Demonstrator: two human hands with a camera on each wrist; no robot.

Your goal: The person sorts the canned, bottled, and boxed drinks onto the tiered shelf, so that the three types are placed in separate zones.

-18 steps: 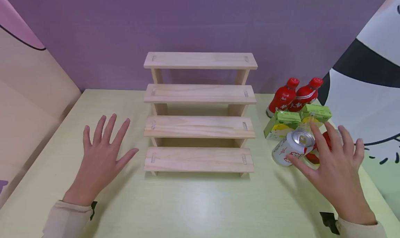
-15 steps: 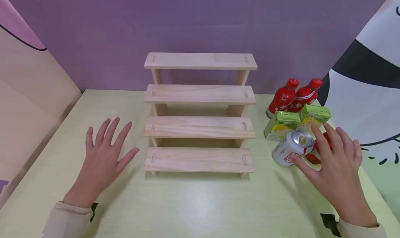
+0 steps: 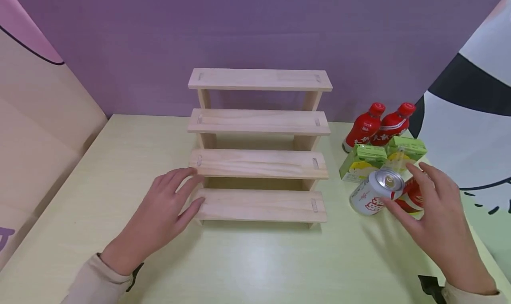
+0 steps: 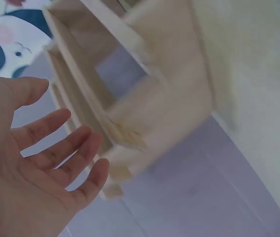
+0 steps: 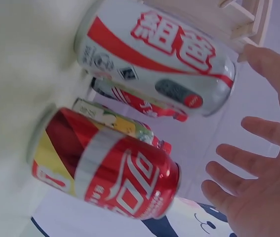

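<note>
My left hand (image 3: 163,211) is at the left end of a pale wooden four-step rack (image 3: 259,164), its fingertips overlapping the lower two steps in the head view. In the left wrist view its loosely bent fingers (image 4: 56,143) hold nothing, with the rack's side just beyond. My right hand (image 3: 443,219) is spread beside two drink cans, thumb near the white can (image 3: 369,195) and fingers over the red can (image 3: 413,195). In the right wrist view the white can (image 5: 154,54) and red can (image 5: 110,168) stand side by side, the hand's fingers apart from them near their tops.
Behind the cans stand two green juice cartons (image 3: 365,155), then two red-capped bottles (image 3: 365,126) near the table's back right. A purple wall (image 3: 255,24) rises behind the rack. The light table (image 3: 251,259) ends at a printed panel (image 3: 471,140) on the right.
My left hand has moved right from the bare table to the rack's left end, its fingers less spread. My right hand's fingers have drawn a little together beside the cans.
</note>
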